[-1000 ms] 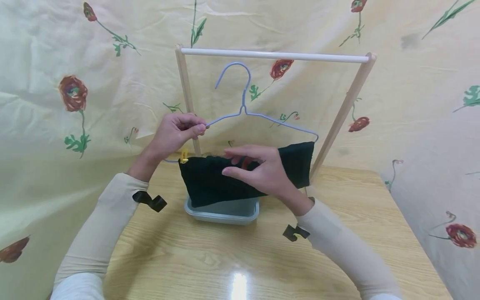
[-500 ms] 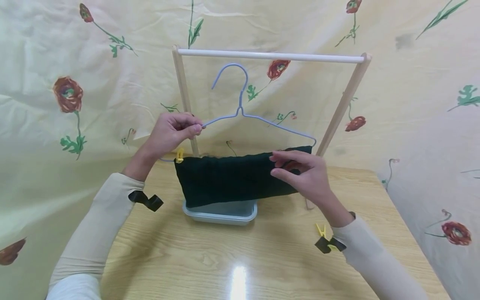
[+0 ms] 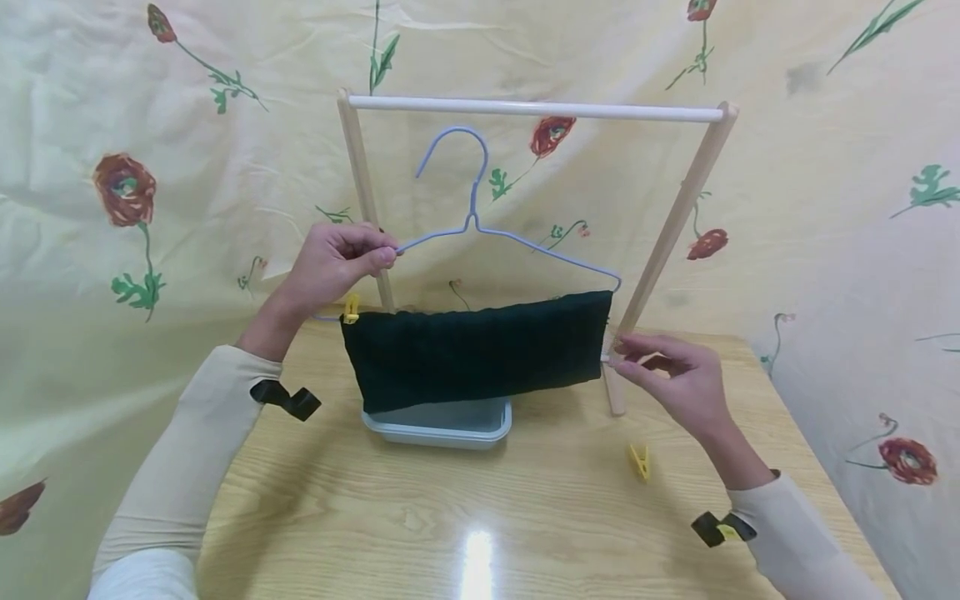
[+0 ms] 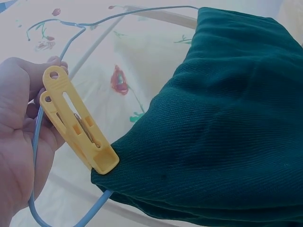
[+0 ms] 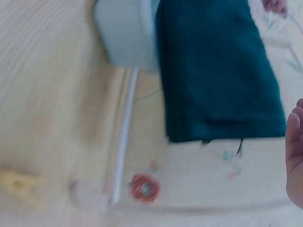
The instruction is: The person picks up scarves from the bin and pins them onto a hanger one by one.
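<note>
My left hand [image 3: 337, 258] pinches the left shoulder of a blue wire hanger [image 3: 546, 247] between thumb and fingers. A folded dark green cloth [image 3: 480, 354] drapes over the hanger's lower bar. At the cloth's upper left corner a yellow clothespin [image 4: 83, 123] is clipped, just beside the left hand. My right hand [image 3: 675, 379] is off the cloth's right end, fingers loosely bent with nothing seen between them. In the right wrist view the right hand [image 5: 294, 156] shows at the edge, close by the cloth's corner.
Behind the hanger stands a wooden rack with a white top rail [image 3: 540, 108]. A pale blue basin [image 3: 442, 435] sits on the wooden table [image 3: 390, 517], partly under the cloth. Another yellow clothespin [image 3: 640, 462] lies on the table at right. A flowered sheet [image 3: 247, 167] hangs behind.
My right hand has moved from in front of the cloth's middle to the right, past its end, uncovering the cloth and the clothespin on the table. The left hand keeps holding the hanger.
</note>
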`<state>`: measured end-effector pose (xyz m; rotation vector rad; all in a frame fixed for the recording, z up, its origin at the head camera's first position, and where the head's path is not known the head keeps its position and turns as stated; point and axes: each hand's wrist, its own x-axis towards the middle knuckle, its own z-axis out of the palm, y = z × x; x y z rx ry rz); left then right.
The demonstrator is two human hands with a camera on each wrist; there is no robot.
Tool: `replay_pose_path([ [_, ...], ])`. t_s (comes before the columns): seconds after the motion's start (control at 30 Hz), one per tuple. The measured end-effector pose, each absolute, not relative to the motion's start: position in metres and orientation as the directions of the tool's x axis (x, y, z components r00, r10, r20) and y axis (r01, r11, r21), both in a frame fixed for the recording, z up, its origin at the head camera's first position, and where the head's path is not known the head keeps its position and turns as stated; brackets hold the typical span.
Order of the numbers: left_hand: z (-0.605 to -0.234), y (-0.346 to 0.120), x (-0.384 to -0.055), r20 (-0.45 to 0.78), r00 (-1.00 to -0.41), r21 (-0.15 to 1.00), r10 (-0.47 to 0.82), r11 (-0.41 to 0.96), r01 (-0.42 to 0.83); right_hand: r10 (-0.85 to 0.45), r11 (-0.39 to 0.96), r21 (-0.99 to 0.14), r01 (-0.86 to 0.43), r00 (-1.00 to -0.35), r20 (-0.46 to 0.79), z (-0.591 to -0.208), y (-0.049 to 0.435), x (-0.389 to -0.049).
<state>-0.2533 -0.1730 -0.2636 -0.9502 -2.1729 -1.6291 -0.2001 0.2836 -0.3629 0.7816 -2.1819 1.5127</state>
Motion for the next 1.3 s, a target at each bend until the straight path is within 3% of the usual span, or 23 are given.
replay_pose_path([
  [0.27,-0.264,-0.175,-0.254,0.570,-0.745,0.758,0.346,0.127,0.639,-0.220,0.437,-0.740,-0.512,-0.858,0.463,-0.395,0.327,-0.195],
  [0.57,-0.266,-0.175,-0.255,0.586,-0.735,0.743,0.342,0.137,0.655,-0.370,0.566,-0.702,-0.432,-0.894,0.252,-0.420,0.363,-0.201],
  [1.3,-0.269,-0.176,-0.256,0.580,-0.733,0.743,0.357,0.138,0.655,-0.661,0.545,-0.717,-0.435,-0.749,-0.049,-0.465,0.390,-0.223],
])
